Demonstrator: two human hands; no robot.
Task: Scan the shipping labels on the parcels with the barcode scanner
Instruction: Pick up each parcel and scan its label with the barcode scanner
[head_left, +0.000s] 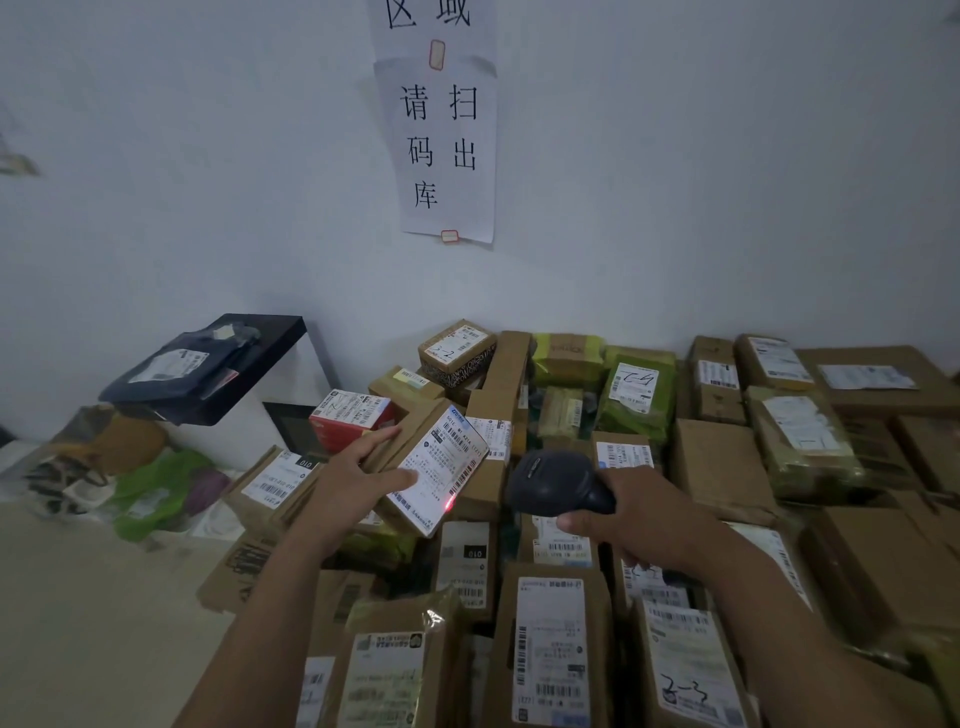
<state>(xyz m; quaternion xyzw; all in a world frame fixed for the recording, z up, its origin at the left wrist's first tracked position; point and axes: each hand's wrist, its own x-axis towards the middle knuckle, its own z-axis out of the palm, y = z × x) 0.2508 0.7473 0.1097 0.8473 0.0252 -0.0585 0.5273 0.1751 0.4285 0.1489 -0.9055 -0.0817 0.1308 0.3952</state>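
Closest in, a row of parcels is seen lying label-up: a plastic-wrapped parcel (389, 670) on the left, a tall brown box (550, 649) in the middle, and a parcel marked "2-3" (685, 675) on the right. Just beyond them, both forearms are stretched out over the pile.

A cardboard parcel (408, 441) is held up off the heap by the left hand (348, 483), tilted, with its shipping label (441, 467) turned toward the camera. It is pinched between the thumb, laid across the label's lower left, and the fingers, of which the index is seen stretched along the upper edge.

To its right, the barcode scanner (556, 483) is gripped by the right hand (639, 514), fingers curled round the handle. Its dark head is turned toward the label, just beside the parcel. A red glow (451, 503) is cast on the label's lower edge.

Further back, a red box (350, 415) is seen behind the left hand, green-wrapped parcels (636, 400) are stacked in the middle, and a small patterned box marked "3-2" (457, 351) is perched near the wall. Off to the left, a dark bag (176, 369) is laid on a black shelf (270, 338). On the wall behind, a paper sign (441, 145) with large black characters is stuck.
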